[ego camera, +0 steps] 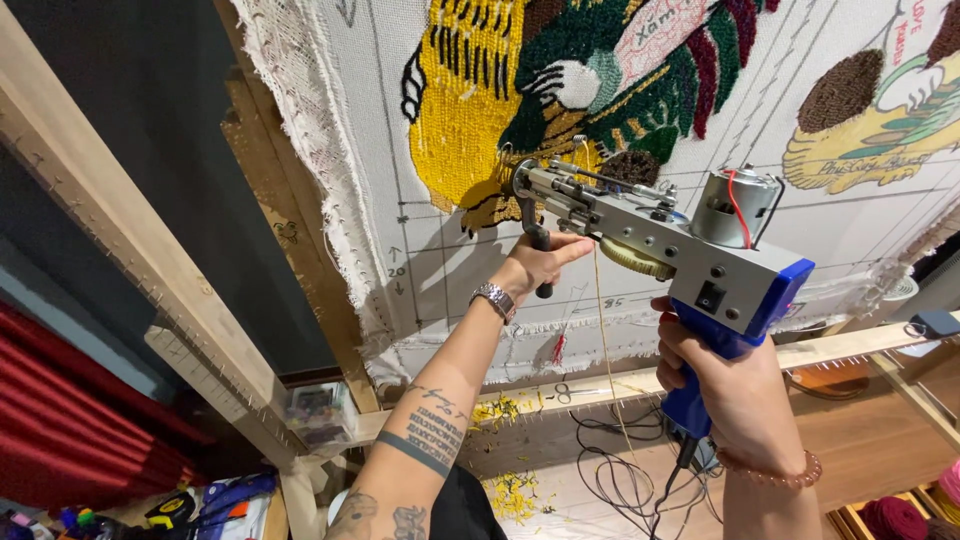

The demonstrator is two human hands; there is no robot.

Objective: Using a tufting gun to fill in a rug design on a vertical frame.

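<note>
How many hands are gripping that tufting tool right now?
2. The left hand grips the black front handle near the needle end. The right hand wraps the blue rear grip of the tufting gun, below the motor.

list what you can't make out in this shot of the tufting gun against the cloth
- Needle tip of the tufting gun: head view, too small and lost against the yellow pile.
- Front handle: mostly wrapped by the left hand.
- Blue rear grip and any trigger: covered by the right hand.
- Tufted design on the backing cloth: cut off by the top edge.
- Items at lower left: blurred and cut off by the bottom edge.
</note>
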